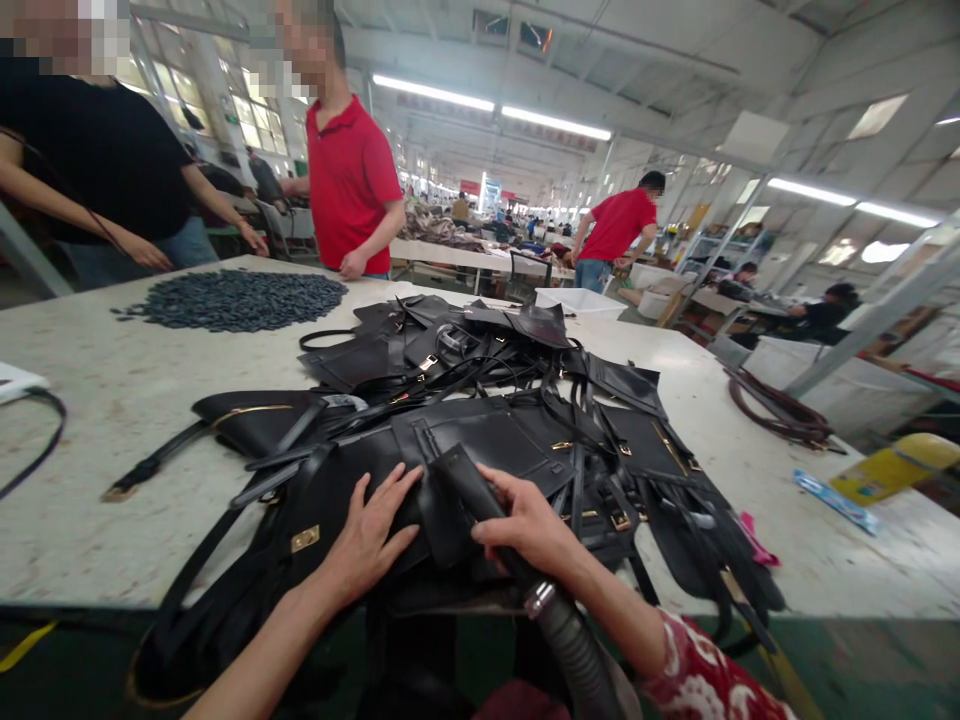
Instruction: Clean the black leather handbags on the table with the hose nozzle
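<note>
My left hand lies flat with spread fingers on a black leather bag at the table's near edge. A gold-coloured fitting sits on that bag left of my wrist. My right hand is wrapped round a black vacuum nozzle, whose flat end rests over or just above the bag. From the nozzle a ribbed black hose runs down toward me, joined by a silver collar. Beyond my hands spreads a heap of black leather bag pieces with straps and gold buckles.
A pile of small dark pieces lies at the back left of the white table. On the right are coiled brown cords, a yellow roll-like object and a blue packet. Co-workers stand behind the table, near a white bin.
</note>
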Action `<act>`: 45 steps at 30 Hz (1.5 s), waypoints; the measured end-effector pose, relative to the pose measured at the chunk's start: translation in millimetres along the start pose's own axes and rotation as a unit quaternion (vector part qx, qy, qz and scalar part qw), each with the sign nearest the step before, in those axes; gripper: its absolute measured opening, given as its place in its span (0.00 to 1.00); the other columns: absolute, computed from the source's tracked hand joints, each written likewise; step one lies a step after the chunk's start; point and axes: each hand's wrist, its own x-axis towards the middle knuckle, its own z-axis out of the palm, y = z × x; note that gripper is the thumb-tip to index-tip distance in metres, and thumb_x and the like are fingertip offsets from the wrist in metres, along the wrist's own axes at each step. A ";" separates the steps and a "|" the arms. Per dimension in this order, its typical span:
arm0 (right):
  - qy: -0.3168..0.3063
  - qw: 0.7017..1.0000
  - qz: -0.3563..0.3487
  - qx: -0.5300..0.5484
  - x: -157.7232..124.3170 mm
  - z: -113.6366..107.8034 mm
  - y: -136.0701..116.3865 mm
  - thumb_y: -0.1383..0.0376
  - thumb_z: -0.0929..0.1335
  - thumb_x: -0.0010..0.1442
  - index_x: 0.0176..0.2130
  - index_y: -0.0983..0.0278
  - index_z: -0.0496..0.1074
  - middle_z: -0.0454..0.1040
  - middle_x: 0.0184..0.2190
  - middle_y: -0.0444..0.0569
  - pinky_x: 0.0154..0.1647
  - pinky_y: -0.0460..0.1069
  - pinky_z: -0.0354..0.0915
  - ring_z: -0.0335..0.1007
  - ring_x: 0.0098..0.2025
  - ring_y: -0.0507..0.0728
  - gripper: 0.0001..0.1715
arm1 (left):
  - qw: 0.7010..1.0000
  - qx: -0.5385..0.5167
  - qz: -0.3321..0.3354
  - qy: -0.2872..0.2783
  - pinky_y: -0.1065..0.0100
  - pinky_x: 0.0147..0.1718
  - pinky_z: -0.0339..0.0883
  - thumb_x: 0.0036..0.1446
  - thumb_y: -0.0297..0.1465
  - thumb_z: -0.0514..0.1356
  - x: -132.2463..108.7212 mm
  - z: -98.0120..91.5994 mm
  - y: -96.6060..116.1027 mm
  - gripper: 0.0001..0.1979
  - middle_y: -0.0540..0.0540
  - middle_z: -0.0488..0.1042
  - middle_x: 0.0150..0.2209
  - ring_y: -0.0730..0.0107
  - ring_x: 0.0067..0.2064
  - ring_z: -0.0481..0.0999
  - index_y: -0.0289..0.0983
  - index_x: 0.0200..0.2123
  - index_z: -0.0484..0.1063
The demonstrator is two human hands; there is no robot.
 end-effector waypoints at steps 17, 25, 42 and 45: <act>0.019 0.999 -0.036 0.017 19.5 3.0 10.0 0.70 0.69 0.43 0.57 0.63 0.53 0.68 0.17 0.38 0.14 0.43 0.61 0.62 0.14 0.49 0.43 | 0.999 -0.033 -0.005 0.033 0.47 0.56 0.33 0.55 0.31 0.50 -1.3 -1.6 1.4 0.30 0.43 0.53 0.59 0.60 0.61 0.46 0.40 0.60 0.44; 0.058 0.998 0.028 0.008 -64.5 -28.1 20.6 0.74 0.68 0.41 0.57 0.60 0.53 0.70 0.28 0.42 0.14 0.43 0.61 0.63 0.18 0.49 0.45 | 0.837 -0.453 -0.302 -0.050 0.71 0.18 0.61 0.52 0.37 0.52 -46.0 -9.0 50.6 0.15 0.47 0.70 0.27 0.71 0.24 0.68 0.34 0.38 0.69; 0.005 0.997 0.040 0.066 -58.6 7.9 32.1 0.75 0.68 0.37 0.56 0.58 0.56 0.68 0.28 0.40 0.14 0.41 0.59 0.60 0.16 0.46 0.47 | 0.515 -0.758 -0.399 -0.034 0.80 0.10 0.35 0.48 0.45 0.56 -29.9 4.8 75.0 0.18 0.58 0.54 0.15 0.86 0.13 0.44 0.33 0.30 0.66; 0.027 0.998 0.037 0.047 -54.9 0.3 22.4 0.74 0.67 0.39 0.57 0.59 0.53 0.69 0.27 0.40 0.13 0.42 0.60 0.62 0.16 0.47 0.47 | 0.565 -0.714 -0.413 -0.009 0.80 0.10 0.34 0.44 0.41 0.60 -22.7 0.3 83.3 0.15 0.58 0.55 0.14 0.87 0.12 0.45 0.35 0.25 0.62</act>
